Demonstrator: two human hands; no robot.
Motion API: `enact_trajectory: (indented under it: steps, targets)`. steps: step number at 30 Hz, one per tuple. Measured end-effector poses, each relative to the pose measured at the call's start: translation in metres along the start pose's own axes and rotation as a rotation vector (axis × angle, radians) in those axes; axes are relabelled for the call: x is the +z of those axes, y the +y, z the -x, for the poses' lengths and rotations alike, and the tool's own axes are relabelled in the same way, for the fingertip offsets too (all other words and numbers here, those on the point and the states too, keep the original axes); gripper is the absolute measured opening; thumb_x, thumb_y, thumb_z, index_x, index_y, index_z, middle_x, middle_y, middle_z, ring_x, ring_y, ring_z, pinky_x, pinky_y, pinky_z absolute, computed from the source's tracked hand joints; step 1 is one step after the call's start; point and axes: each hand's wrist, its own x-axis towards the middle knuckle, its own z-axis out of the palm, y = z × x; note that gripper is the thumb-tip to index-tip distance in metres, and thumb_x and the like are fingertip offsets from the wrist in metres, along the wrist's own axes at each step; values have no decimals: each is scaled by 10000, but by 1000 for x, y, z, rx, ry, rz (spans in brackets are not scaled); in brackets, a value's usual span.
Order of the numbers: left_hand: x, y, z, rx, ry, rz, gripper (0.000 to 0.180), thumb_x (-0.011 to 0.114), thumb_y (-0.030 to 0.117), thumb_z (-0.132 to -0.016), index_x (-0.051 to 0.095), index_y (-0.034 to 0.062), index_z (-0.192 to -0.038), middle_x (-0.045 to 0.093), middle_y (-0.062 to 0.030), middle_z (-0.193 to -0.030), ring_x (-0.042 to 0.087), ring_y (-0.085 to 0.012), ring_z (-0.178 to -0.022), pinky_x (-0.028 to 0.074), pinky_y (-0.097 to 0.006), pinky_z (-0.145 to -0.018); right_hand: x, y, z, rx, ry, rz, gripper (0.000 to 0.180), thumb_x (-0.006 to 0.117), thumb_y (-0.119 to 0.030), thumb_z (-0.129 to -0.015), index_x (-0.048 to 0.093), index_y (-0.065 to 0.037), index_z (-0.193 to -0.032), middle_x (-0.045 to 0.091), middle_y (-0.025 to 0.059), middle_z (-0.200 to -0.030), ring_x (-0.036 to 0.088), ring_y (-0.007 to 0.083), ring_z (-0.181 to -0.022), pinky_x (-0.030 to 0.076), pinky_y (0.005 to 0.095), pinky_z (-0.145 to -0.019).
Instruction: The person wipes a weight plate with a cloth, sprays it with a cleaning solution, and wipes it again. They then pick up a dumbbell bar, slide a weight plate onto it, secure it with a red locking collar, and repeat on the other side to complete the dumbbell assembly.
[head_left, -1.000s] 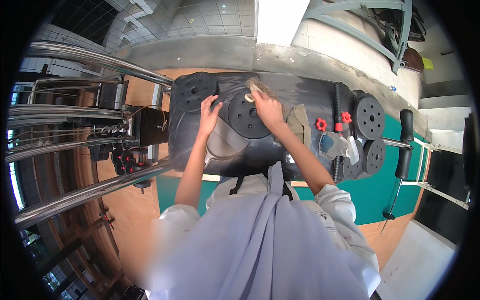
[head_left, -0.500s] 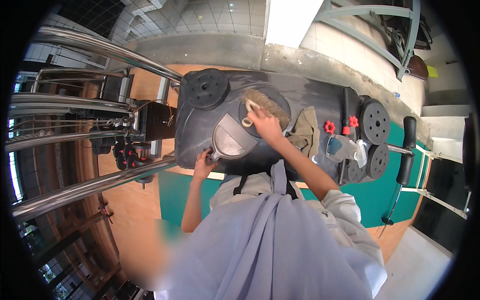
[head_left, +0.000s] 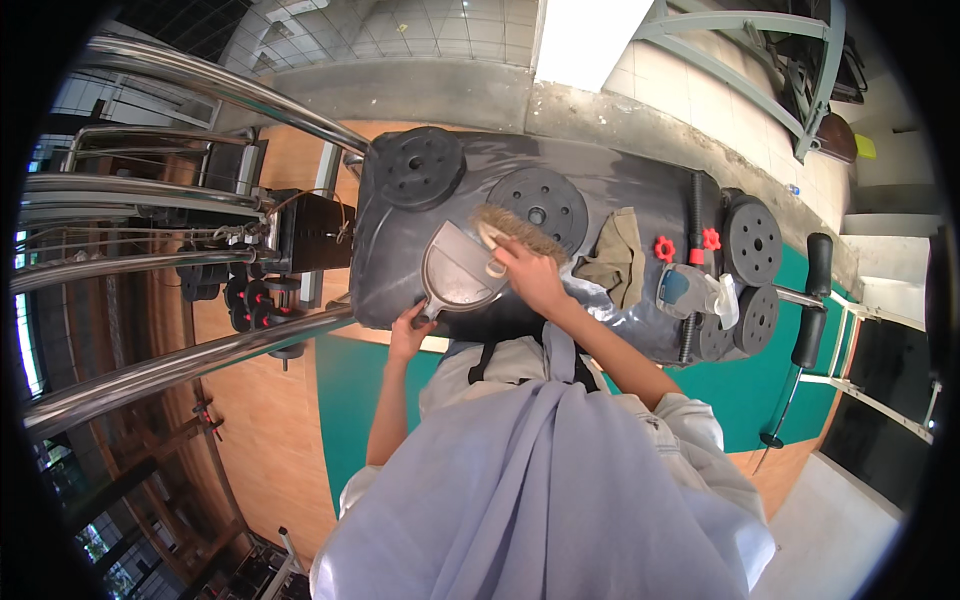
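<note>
Grey dustpan (head_left: 462, 277) over black bench (head_left: 392, 262), handle gripped in left hand (head_left: 408, 333); right hand (head_left: 532, 278) grasps brush (head_left: 525, 232) at edge of weight plate (head_left: 548, 196). Any dust could slip under dustpan lip if raised; contact with bench hard to judge.

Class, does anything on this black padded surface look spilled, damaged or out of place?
Nothing looks clearly spilled or damaged. Only the olive cloth looks untidy: it lies crumpled, just right of the brush.

The hand brush (head_left: 524, 232) is tan, its handle (head_left: 486, 233) is cream. The dustpan (head_left: 458, 272) is grey. Right of centre, the cloth (head_left: 617, 262) is olive and the star knobs (head_left: 664, 249) are red.
</note>
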Motion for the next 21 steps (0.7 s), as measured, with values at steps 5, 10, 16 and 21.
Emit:
enact_trajectory:
  steps: [5, 10, 16, 21]
  targets:
    - [6, -9, 6, -12, 16, 54, 572, 771, 94, -739, 566, 58, -1273, 641, -40, -885, 528, -59, -746, 480, -241, -696, 10, -44, -27, 174, -51, -456, 160, 578, -114, -811, 559, -119, -970, 624, 134, -1131, 647, 343, -828, 542, 408, -672]
    - [18, -14, 13, -95, 46, 341, 553, 751, 29, -757, 554, 14, -1274, 633, -34, -882, 552, -73, -735, 491, -228, -683, 58, -54, -32, -455, 160, 72, 129, 582, -183, -820, 576, -174, -949, 577, 107, -1244, 529, 314, -1207, 500, 364, -920]
    - [32, -14, 17, -65, 127, 517, 593, 773, 43, -737, 510, -90, -1252, 623, -104, -1104, 579, -143, -999, 491, -293, -870, 128, -43, -4, -461, -24, 197, 243, 552, -238, -837, 607, -217, -1073, 395, 194, -1411, 312, 468, -1323, 313, 497, -1084]
    - [30, -21, 14, -78, 29, 541, 788, 782, -4, -697, 367, -48, -1366, 588, -106, -1155, 585, -160, -1002, 501, -299, -863, 92, -40, 5, -409, -103, -30, 320, 557, -157, -831, 593, -173, -1149, 362, 156, -1444, 251, 343, -1390, 259, 519, -1104]
